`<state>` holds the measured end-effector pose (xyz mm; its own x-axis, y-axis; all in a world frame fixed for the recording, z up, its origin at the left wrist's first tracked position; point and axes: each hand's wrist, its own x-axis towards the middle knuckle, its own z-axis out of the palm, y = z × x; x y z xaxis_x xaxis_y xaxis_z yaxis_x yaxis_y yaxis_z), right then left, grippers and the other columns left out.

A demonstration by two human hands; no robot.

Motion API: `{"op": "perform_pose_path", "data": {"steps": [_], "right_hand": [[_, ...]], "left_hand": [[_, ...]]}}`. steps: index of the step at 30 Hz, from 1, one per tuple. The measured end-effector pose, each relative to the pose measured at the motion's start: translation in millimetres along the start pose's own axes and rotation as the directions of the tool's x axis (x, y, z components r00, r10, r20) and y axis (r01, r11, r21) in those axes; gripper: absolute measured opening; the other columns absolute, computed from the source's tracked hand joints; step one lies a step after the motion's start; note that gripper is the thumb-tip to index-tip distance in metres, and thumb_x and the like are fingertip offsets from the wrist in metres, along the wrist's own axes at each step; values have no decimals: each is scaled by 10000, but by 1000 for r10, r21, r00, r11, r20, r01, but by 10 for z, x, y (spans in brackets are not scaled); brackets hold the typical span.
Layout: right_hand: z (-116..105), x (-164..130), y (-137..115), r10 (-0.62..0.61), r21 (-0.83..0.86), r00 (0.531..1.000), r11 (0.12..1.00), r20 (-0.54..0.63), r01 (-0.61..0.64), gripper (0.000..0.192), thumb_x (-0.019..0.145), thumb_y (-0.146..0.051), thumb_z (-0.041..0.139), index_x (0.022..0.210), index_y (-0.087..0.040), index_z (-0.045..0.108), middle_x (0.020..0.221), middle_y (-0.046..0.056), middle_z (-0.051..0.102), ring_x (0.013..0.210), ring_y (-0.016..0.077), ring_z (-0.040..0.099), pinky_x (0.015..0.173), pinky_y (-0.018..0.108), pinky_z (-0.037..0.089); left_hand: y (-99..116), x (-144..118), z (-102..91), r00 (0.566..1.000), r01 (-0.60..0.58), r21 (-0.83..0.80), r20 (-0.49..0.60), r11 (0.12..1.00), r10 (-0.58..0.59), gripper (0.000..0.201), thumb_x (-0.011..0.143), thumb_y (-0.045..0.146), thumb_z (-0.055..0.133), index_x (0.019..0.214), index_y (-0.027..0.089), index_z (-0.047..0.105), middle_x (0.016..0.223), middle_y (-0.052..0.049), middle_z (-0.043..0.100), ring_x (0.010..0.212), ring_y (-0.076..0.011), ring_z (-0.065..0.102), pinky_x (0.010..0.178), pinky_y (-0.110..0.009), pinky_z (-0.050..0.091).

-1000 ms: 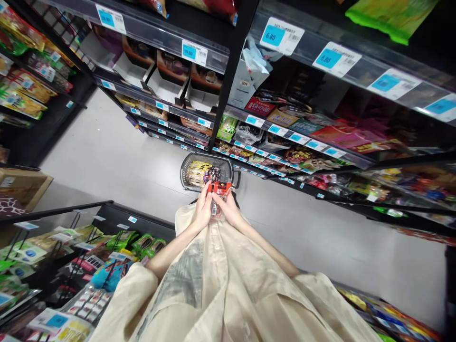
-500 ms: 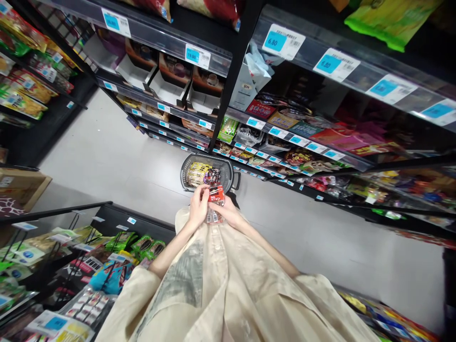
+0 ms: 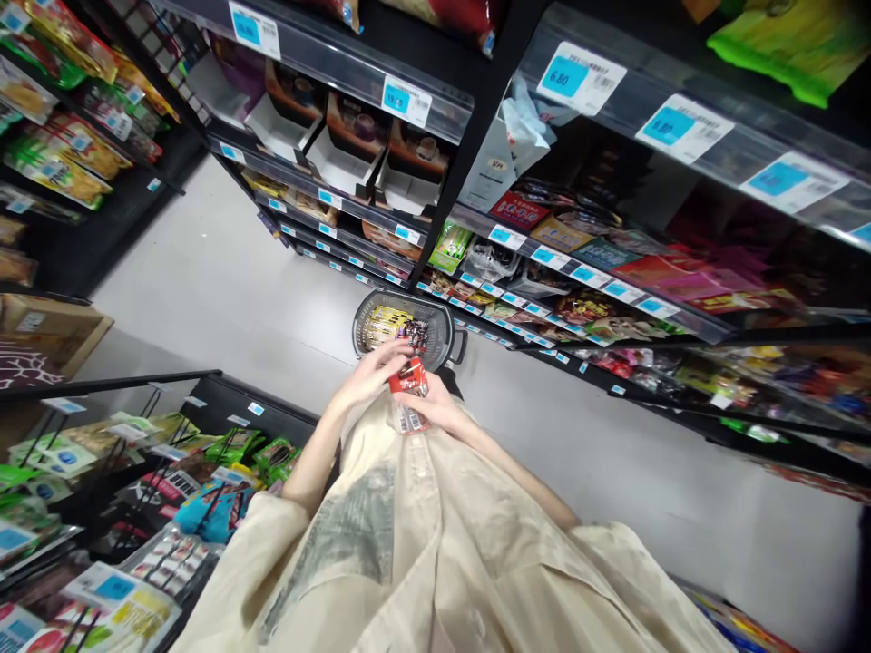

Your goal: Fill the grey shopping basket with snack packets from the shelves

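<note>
We're in a shop, food etc. by the look: shelves (image 3: pixel 340 63) full of pkts (image 3: pixel 450 247), price tags (image 3: pixel 582 78) (e.g. 6.80) along the edges, & a basket (image 3: pixel 440 319) w/ goods.
</note>
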<state>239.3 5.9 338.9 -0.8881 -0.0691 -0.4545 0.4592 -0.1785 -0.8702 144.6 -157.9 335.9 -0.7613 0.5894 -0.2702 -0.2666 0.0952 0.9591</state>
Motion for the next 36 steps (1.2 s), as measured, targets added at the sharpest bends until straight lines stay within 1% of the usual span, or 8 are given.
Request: {"op": "perform_pose_path", "data": {"steps": [2, 4, 9, 16, 23, 26, 30, 36], "right_hand": [[15, 5, -62, -35, -65, 995, 997, 91, 41, 302, 719, -375, 856, 883, -167, 712, 801, 10, 720, 685, 156, 624, 639, 259, 514], [29, 6, -112, -47, -130, 987, 989, 156, 68, 242, 718, -355, 836, 787, -170, 697, 719, -11, 673, 646, 141, 576, 604, 246, 484], [-10, -30, -81, 36, -210, 988, 978, 148, -4, 230, 682, -331, 847, 725, -167, 692, 681, -25, 653, 625, 129, 547, 573, 231, 441], [-314, -136, -61, 314, -193, 941, 938, 126, -288, 327, 562, -305, 953, 734, -166, 712, 656, -38, 640, 579, 109, 517, 512, 214, 377], [-754, -101, -132, 498, -47, 850, 866, 175, -498, 463, 512, -376, 1008, 828, -142, 764, 722, -20, 696, 611, 123, 595, 591, 237, 496], [-968, 32, -168, 518, -120, 842, 855, 153, -504, 443, 493, -362, 1011, 790, -146, 763, 705, -16, 705, 594, 122, 594, 578, 238, 507], [-1332, 327, -259, 604, -320, 776, 782, 181, -535, 428, 513, -332, 992, 843, -142, 796, 767, 17, 755, 652, 164, 656, 585, 261, 533], [-1945, 984, -144, 724, -495, 665, 652, 182, -574, 294, 521, -259, 951, 724, -162, 762, 711, 13, 746, 615, 181, 648, 550, 285, 529]], "left_hand": [[66, -28, -1, 986, 5, 158, 163, 987, -31, 464, 859, 495, 771, 1229, 218, 734, 1079, -73, 768, 1002, -250, 720, 911, -336, 561], [116, -70, 40, 977, -7, 295, 207, 956, -57, 361, 827, 446, 798, 1105, 219, 753, 959, -24, 757, 889, -217, 697, 859, -308, 537], [103, -187, 218, 992, 75, 381, 62, 922, -106, 264, 846, 437, 754, 920, 209, 644, 739, 48, 636, 682, -148, 555, 673, -257, 431], [-28, -240, 420, 1000, 26, 432, -18, 901, -20, 336, 937, 505, 694, 823, 218, 561, 775, 21, 612, 678, -156, 536, 656, -267, 394], [-92, -74, 558, 981, 128, 261, -176, 957, -83, 387, 758, 507, 860, 860, 210, 635, 694, 53, 597, 643, -140, 532, 647, -250, 413], [-204, 70, 602, 977, 201, 89, -87, 976, -193, 561, 645, 412, 919, 1135, 215, 730, 758, 48, 684, 667, -155, 595, 645, -246, 454], [-390, 287, 726, 989, 134, 17, 67, 991, -134, 344, 701, 395, 882, 988, 217, 822, 841, -8, 744, 743, -176, 677, 696, -235, 494], [-839, 736, 1122, 989, 23, -133, -142, 991, -42, 341, 757, 331, 847, 1080, 224, 818, 1100, -81, 788, 953, -236, 750, 844, -266, 557]]}}
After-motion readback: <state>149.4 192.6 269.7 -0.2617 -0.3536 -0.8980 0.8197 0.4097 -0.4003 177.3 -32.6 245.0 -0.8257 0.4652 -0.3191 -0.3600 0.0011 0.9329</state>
